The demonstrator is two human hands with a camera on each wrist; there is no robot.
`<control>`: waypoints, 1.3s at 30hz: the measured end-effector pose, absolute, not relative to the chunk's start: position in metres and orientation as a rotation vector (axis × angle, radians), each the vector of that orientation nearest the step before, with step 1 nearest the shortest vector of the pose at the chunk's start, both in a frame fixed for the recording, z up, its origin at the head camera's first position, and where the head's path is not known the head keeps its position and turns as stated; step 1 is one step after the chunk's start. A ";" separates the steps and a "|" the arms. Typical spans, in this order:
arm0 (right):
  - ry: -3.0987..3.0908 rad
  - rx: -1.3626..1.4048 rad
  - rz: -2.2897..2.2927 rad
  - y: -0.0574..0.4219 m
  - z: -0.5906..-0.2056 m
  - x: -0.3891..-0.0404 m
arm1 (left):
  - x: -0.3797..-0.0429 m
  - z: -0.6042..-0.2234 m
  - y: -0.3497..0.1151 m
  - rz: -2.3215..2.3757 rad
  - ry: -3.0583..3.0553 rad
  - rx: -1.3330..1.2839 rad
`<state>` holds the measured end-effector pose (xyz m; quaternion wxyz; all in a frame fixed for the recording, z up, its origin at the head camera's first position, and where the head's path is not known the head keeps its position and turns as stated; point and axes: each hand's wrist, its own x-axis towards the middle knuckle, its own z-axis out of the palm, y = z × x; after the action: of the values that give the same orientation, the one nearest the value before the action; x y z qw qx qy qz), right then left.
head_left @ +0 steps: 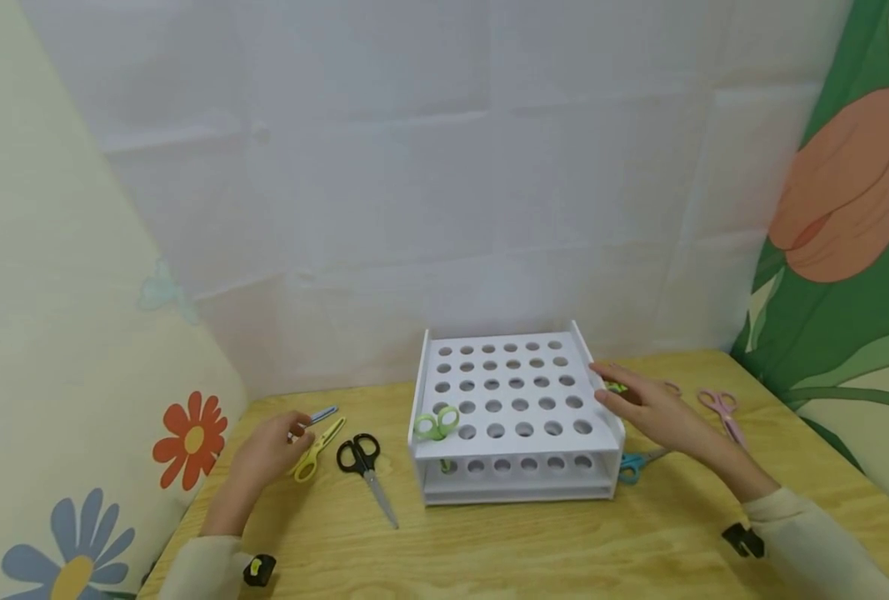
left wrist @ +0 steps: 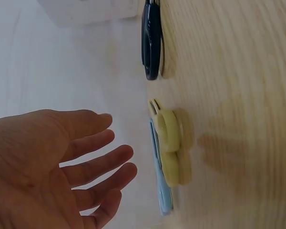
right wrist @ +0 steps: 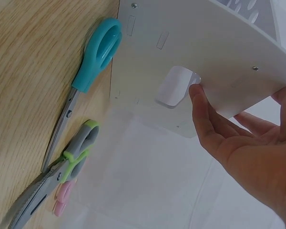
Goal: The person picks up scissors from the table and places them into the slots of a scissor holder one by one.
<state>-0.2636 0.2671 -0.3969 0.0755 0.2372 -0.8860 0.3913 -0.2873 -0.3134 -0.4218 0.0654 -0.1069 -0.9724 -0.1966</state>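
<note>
A white rack (head_left: pixel 522 442) with rows of round holes stands on the table. Green-handled scissors (head_left: pixel 437 425) sit upright in its front left hole. My right hand (head_left: pixel 657 408) touches the rack's right side panel, one fingertip at the edge of the cut-out slot (right wrist: pixel 174 88), fingers mostly extended. My left hand (head_left: pixel 267 450) hovers with loosely bent, empty fingers close to yellow scissors (left wrist: pixel 169 143) and a light blue pair (left wrist: pixel 163 188). Black-handled scissors (head_left: pixel 369 471) lie between this hand and the rack.
Right of the rack lie teal-handled scissors (right wrist: pixel 96 55), grey-and-green scissors (right wrist: pixel 78 148) and pink scissors (head_left: pixel 721 408). A white cloth (head_left: pixel 414 208) hangs behind the wooden table (head_left: pixel 519 550). Flower-printed cloths hang at both sides.
</note>
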 end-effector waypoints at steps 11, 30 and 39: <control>-2.661 0.715 1.193 0.268 -0.398 -0.265 | -0.295 -0.433 -0.330 -0.652 -3.078 -0.294; -2.663 0.724 1.195 0.266 -0.398 -0.264 | -0.295 -0.446 -0.340 -0.666 -3.061 -0.376; -2.673 0.717 1.183 0.266 -0.397 -0.264 | -0.297 -0.445 -0.356 -0.703 -3.060 -0.544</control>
<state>-0.2639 0.2657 -0.3966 0.0658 0.2376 -0.8862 0.3923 -0.2968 -0.3560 -0.4451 -0.0225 -0.1708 -0.9601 -0.2205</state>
